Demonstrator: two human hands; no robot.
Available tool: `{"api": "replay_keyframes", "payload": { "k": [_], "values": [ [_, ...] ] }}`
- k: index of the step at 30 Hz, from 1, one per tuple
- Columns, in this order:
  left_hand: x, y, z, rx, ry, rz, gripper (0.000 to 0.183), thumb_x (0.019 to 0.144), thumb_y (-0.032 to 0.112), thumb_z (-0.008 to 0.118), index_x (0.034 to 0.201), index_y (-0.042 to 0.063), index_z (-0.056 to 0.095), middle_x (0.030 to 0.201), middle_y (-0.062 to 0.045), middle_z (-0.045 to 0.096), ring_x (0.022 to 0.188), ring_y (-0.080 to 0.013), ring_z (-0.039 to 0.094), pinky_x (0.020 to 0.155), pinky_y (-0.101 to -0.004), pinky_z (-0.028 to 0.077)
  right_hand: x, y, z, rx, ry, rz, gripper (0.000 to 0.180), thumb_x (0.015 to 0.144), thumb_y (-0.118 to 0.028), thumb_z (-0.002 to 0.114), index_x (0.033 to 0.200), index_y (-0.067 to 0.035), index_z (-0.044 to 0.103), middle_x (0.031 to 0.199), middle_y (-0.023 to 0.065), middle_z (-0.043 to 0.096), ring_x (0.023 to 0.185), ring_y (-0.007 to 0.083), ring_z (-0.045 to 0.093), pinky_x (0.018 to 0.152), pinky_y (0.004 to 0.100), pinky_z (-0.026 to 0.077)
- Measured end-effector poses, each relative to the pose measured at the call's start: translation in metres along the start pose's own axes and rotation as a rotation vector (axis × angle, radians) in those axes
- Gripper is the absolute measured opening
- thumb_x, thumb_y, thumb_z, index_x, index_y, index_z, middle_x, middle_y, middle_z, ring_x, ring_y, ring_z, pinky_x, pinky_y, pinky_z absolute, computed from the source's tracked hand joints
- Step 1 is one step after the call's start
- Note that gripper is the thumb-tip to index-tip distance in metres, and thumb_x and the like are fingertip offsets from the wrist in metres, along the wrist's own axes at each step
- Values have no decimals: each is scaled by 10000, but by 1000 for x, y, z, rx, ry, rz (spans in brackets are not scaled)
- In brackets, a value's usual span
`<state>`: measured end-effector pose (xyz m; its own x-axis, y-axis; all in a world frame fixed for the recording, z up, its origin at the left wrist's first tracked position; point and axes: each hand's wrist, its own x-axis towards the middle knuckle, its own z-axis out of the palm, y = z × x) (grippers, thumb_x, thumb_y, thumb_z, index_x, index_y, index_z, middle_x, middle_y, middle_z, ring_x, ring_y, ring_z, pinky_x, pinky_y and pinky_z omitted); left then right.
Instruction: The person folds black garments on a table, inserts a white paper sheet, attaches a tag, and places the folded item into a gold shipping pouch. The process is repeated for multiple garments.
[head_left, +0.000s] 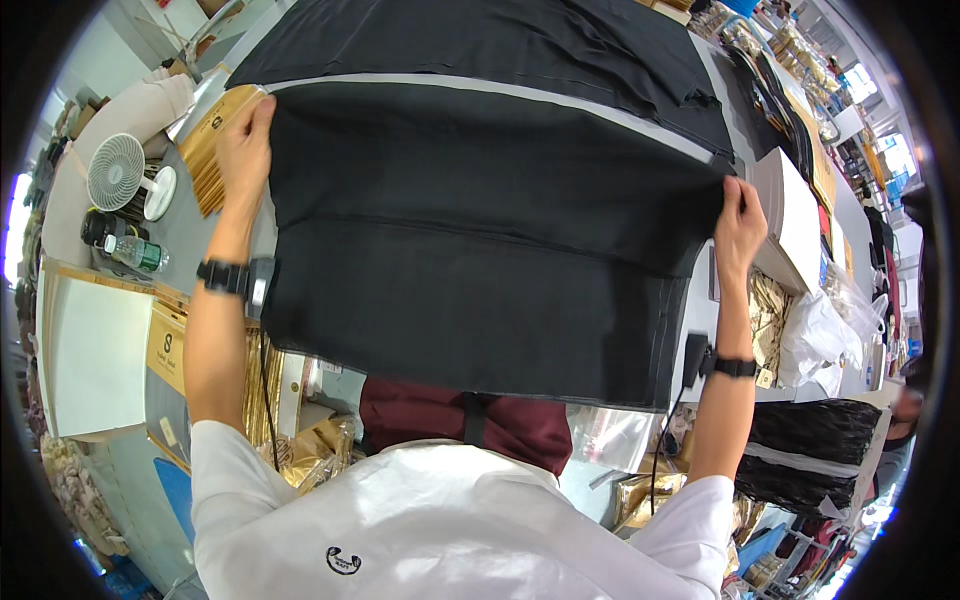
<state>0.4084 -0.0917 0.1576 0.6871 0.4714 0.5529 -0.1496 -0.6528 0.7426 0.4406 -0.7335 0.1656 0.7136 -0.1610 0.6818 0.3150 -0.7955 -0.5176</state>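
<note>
A black fabric piece (465, 247) is stretched wide in front of me, with a fold or seam line across its middle and stitching along its right side. My left hand (246, 150) pinches its upper left corner, beside a stack of gold cardboard packages (214, 150). At the upper right corner my right hand (741, 221) grips the cloth, near a white box (787, 210). More black fabric (480, 45) lies on the table beyond, and a light strip of tabletop shows between the two.
To the left stand a white desk fan (116, 172) and a plastic bottle (139, 253). An open carton (97, 352) is at lower left. White plastic bags (817, 337) sit on the right, above hanging black strands (810, 442). Part of another person shows at the far right.
</note>
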Motion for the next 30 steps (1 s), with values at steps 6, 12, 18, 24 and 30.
{"api": "replay_keyframes", "payload": {
  "k": [6, 12, 18, 24, 30],
  "values": [
    [-105, -35, -112, -43, -72, -158, 392, 1078, 301, 639, 1211, -63, 697, 1124, -86, 733, 1002, -139, 623, 932, -287, 478, -121, -20, -102, -63, -263, 173, 211, 1068, -160, 610, 969, 22, 651, 862, 79, 651, 782, 132, 571, 721, 291, 482],
    [-194, -52, -171, -53, -469, -261, 335, 1023, 205, 697, 1294, 8, 698, 1250, -108, 704, 1082, -200, 628, 976, -317, 470, -180, -36, -142, -48, -704, 47, 136, 973, -138, 735, 1014, -9, 749, 1135, 138, 751, 997, 312, 688, 874, 388, 543],
    [-203, -27, -130, 525, -509, 187, 480, 927, 200, 789, 1383, 94, 684, 1328, -145, 664, 1199, -356, 601, 1067, -444, 444, -214, -44, -67, -233, -642, -4, 439, 1063, -188, 595, 1482, -59, 571, 1586, 195, 491, 1495, 392, 423, 1222, 480, 336],
    [-183, -31, -88, 397, -354, 119, 490, 910, 260, 806, 1350, 72, 695, 1235, -154, 696, 1129, -337, 630, 990, -428, 487, -181, 9, -12, -490, -624, -69, 533, 1112, -281, 480, 1613, -108, 417, 1692, 169, 347, 1576, 356, 296, 1286, 501, 207],
    [-179, -22, -94, 343, -291, -193, 306, 835, 289, 887, 897, 4, 794, 826, -103, 732, 706, -232, 681, 709, -340, 564, -178, 21, -15, -510, -668, -54, 542, 1134, -338, 396, 1635, -131, 384, 1708, 140, 329, 1596, 317, 260, 1299, 472, 162]
  ]
}}
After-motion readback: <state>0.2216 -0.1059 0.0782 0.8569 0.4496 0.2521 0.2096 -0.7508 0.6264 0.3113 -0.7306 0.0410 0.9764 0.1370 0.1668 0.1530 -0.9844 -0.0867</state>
